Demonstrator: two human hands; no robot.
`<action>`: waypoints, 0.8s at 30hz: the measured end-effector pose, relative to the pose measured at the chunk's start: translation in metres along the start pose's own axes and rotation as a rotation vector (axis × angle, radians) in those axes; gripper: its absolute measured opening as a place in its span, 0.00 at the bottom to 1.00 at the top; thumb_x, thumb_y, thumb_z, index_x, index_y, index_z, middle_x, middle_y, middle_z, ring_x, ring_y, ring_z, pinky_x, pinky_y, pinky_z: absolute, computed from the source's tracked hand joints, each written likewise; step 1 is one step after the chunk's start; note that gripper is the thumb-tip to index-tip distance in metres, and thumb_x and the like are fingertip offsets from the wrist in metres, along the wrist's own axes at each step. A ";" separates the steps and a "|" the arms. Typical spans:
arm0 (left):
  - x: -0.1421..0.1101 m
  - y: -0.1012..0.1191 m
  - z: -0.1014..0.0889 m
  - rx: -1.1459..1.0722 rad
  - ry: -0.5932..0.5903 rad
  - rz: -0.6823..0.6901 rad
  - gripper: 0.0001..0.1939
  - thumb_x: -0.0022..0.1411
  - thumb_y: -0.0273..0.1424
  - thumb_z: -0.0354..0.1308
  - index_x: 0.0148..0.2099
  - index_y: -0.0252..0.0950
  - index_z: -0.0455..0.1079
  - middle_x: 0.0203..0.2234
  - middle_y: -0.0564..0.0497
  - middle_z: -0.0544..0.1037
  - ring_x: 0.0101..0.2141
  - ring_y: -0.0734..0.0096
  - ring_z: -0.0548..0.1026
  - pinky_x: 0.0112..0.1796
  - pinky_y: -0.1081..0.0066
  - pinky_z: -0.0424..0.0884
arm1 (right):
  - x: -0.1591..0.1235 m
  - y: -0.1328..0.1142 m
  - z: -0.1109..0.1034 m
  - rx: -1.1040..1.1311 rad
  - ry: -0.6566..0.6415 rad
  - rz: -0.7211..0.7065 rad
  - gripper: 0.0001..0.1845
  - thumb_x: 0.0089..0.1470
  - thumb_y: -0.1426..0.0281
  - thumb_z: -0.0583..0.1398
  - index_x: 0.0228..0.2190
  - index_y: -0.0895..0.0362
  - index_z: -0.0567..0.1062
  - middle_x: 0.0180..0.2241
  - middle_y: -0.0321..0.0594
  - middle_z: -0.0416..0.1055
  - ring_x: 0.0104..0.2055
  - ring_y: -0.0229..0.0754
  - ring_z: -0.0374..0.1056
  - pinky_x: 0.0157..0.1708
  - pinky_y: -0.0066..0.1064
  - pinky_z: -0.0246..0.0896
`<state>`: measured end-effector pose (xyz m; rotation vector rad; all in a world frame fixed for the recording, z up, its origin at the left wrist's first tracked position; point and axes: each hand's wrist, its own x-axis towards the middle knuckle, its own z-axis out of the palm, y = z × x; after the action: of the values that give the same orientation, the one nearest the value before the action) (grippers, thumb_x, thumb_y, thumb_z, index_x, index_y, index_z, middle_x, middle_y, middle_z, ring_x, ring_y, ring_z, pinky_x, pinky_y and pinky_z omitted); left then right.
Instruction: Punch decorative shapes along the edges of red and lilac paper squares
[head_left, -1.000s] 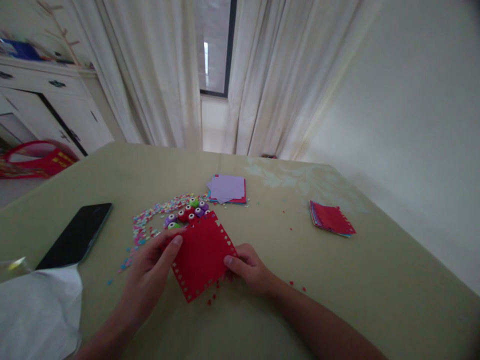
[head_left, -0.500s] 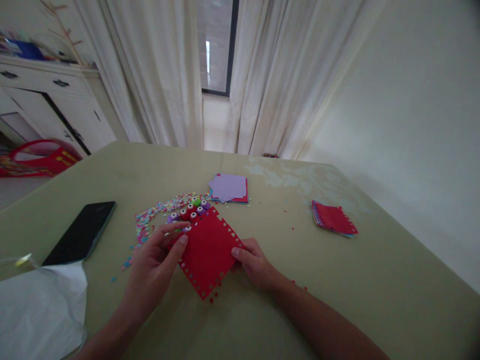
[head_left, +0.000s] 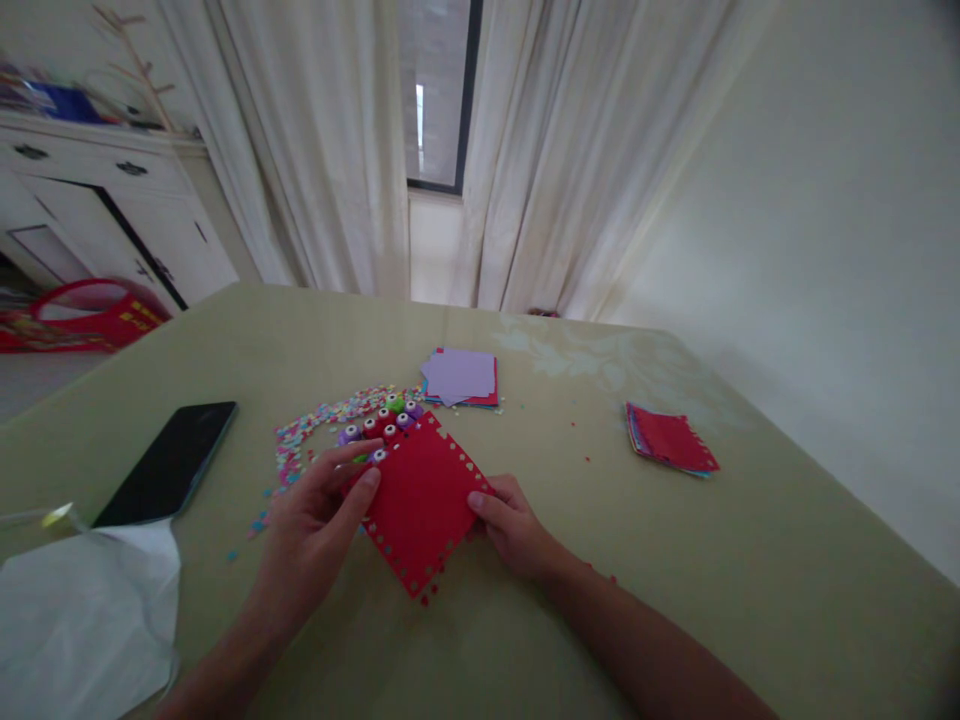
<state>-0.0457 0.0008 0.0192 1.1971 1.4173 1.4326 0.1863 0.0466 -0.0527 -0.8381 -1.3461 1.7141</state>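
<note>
Paper [head_left: 431,505], red with punched borders, is above the tabletop [head_left: 765,550], well inside its far edge; left hand [head_left: 315,515] and right hand [head_left: 517,530] pinch the paper's opposite corners, probably to keep it flat. Punched stack [head_left: 667,440] lies toward the right edge, seemingly set apart.

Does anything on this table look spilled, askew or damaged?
Small colored bits lie loose in a curved band, and a few red bits lie stray near the held red sheet, like spilled scraps. The pale purple sheets lie askew, corners jutting out. The red sheet's edge holes look regular, probably not damage.
</note>
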 end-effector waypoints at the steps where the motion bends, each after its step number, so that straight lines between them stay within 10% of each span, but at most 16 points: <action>1: 0.000 0.000 0.000 0.018 0.007 0.012 0.19 0.63 0.42 0.67 0.53 0.41 0.77 0.37 0.50 0.85 0.32 0.68 0.80 0.30 0.74 0.76 | 0.000 0.000 0.000 0.002 0.005 0.000 0.26 0.54 0.48 0.65 0.22 0.58 0.75 0.21 0.34 0.64 0.24 0.38 0.54 0.27 0.29 0.48; 24: 0.000 -0.004 -0.001 0.040 0.031 0.006 0.24 0.62 0.44 0.68 0.58 0.42 0.78 0.41 0.49 0.86 0.36 0.67 0.82 0.36 0.72 0.79 | 0.000 -0.004 0.005 0.094 0.055 -0.012 0.25 0.53 0.51 0.69 0.20 0.58 0.77 0.18 0.33 0.66 0.22 0.36 0.57 0.25 0.28 0.50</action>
<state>-0.0471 0.0006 0.0150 1.2098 1.4704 1.4387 0.1831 0.0446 -0.0478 -0.8164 -1.2227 1.7192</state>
